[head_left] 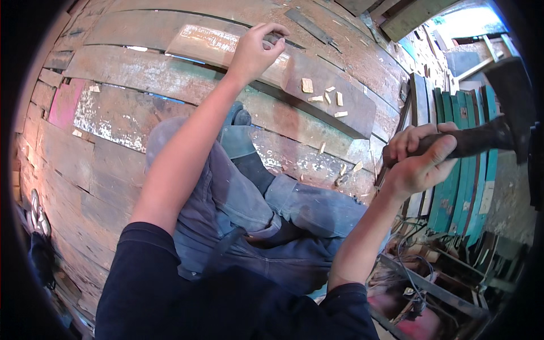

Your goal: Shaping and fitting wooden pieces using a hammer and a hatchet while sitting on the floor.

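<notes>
My right hand [422, 150] is closed round the dark handle of a hatchet [507, 107], raised at the right. Its broad dark head is partly lost in the shadowed rim of the picture. At the far end of my outstretched arm, my left hand [255, 51] is curled over a thick wooden beam [334, 105]. Between its thumb and fingers shows a small dark greyish thing [272, 39], too hidden to name. Several pale wood chips [306, 85] lie on the beam's right part, to the right of my left hand.
My crossed legs [238, 192] in grey trousers are just this side of the beam. More chips [357, 166] lie scattered on the worn plank floor [113, 113]. Green slatted boards [459, 170] stand at the right, above a metal frame with cables [430, 283]. A sandal [38, 218] shows far left.
</notes>
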The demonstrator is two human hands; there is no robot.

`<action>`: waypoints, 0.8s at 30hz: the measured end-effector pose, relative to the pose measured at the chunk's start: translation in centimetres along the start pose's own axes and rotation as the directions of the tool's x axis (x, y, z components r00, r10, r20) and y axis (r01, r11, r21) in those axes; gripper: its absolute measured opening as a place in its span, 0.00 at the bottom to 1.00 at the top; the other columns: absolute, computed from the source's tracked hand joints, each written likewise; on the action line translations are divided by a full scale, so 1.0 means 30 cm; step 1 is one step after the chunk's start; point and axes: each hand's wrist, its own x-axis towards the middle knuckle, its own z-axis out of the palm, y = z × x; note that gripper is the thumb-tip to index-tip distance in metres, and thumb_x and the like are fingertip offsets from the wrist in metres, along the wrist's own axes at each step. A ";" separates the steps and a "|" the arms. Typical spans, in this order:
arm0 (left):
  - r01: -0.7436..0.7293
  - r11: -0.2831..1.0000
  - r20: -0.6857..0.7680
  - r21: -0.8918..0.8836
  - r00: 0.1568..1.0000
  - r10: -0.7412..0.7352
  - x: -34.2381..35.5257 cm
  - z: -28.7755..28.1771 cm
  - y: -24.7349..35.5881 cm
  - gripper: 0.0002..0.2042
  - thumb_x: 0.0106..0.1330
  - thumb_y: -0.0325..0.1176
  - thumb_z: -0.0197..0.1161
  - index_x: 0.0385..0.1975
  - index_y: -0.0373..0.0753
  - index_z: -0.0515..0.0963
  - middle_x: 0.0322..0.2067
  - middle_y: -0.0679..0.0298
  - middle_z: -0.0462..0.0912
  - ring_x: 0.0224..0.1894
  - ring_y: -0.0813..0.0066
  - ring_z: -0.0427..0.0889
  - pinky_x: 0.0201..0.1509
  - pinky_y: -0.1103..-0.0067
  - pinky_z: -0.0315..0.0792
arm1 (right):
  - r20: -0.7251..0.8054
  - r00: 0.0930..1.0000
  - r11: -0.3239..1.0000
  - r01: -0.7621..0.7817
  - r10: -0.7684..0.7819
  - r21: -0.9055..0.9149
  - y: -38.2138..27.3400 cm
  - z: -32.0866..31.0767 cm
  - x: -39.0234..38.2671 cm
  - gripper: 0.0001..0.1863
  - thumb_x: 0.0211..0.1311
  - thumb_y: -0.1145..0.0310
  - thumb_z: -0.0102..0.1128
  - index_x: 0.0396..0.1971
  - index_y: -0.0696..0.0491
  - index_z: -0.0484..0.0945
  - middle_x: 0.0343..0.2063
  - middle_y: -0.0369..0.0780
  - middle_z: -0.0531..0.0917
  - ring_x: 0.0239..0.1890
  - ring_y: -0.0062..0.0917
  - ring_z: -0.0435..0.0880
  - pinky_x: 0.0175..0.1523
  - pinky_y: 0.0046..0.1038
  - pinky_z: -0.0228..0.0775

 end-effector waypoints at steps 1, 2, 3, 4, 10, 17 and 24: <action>0.008 0.999 -0.015 -0.031 1.000 -0.009 -0.004 -0.007 0.003 0.09 0.62 0.30 0.60 0.40 0.38 0.80 0.39 0.62 0.81 0.38 0.73 0.82 0.42 0.80 0.77 | 0.021 1.000 1.000 0.019 -0.019 0.025 -0.007 0.007 0.009 0.21 0.72 0.50 0.46 0.40 0.56 0.63 0.13 0.35 0.65 0.09 0.15 0.62 0.13 0.18 0.54; 0.016 0.998 -0.031 -0.060 0.999 -0.017 -0.011 -0.014 0.006 0.08 0.62 0.30 0.60 0.40 0.38 0.80 0.38 0.62 0.80 0.38 0.73 0.82 0.40 0.80 0.77 | 0.042 0.998 0.998 0.037 -0.039 0.052 -0.010 0.015 0.016 0.20 0.72 0.51 0.45 0.38 0.56 0.64 0.12 0.34 0.64 0.09 0.15 0.62 0.13 0.18 0.54; -0.008 0.998 -0.050 -0.059 0.999 0.005 0.014 -0.025 -0.004 0.08 0.62 0.30 0.60 0.40 0.38 0.80 0.38 0.62 0.80 0.38 0.73 0.82 0.40 0.80 0.77 | 0.015 1.000 0.998 0.003 -0.004 0.068 0.041 0.034 0.002 0.18 0.73 0.53 0.45 0.39 0.56 0.66 0.12 0.34 0.66 0.09 0.15 0.63 0.13 0.17 0.54; 0.011 0.996 -0.035 -0.090 0.999 -0.014 0.009 -0.032 -0.010 0.09 0.62 0.29 0.60 0.41 0.37 0.80 0.40 0.64 0.80 0.40 0.77 0.81 0.41 0.81 0.75 | 0.022 0.997 0.998 -0.068 0.068 0.012 0.101 0.037 -0.027 0.18 0.73 0.54 0.46 0.40 0.57 0.66 0.13 0.33 0.67 0.09 0.15 0.64 0.14 0.17 0.55; 0.036 0.987 -0.059 -0.155 0.997 -0.046 0.004 -0.037 0.023 0.09 0.63 0.28 0.60 0.41 0.36 0.80 0.41 0.65 0.80 0.42 0.80 0.79 0.42 0.83 0.74 | 0.236 0.879 0.749 -0.183 0.414 -0.637 0.583 -0.021 -0.265 0.18 0.71 0.56 0.50 0.33 0.58 0.71 0.14 0.37 0.73 0.11 0.20 0.71 0.17 0.27 0.62; 0.048 0.982 -0.103 -0.183 0.992 -0.068 0.003 -0.072 0.010 0.08 0.62 0.28 0.60 0.40 0.37 0.80 0.39 0.65 0.81 0.39 0.79 0.80 0.40 0.82 0.75 | 0.295 0.683 0.628 -0.304 0.668 -0.717 0.554 0.023 -0.230 0.16 0.71 0.57 0.49 0.28 0.54 0.66 0.11 0.36 0.68 0.09 0.21 0.69 0.15 0.28 0.61; 0.019 0.997 -0.002 -0.075 1.000 -0.019 -0.031 -0.038 -0.023 0.07 0.60 0.29 0.61 0.37 0.39 0.81 0.35 0.63 0.83 0.33 0.75 0.82 0.37 0.80 0.75 | 0.179 0.474 0.496 -0.861 0.862 -0.110 0.597 -0.036 -0.256 0.18 0.72 0.52 0.48 0.27 0.50 0.63 0.12 0.32 0.64 0.09 0.16 0.61 0.12 0.23 0.53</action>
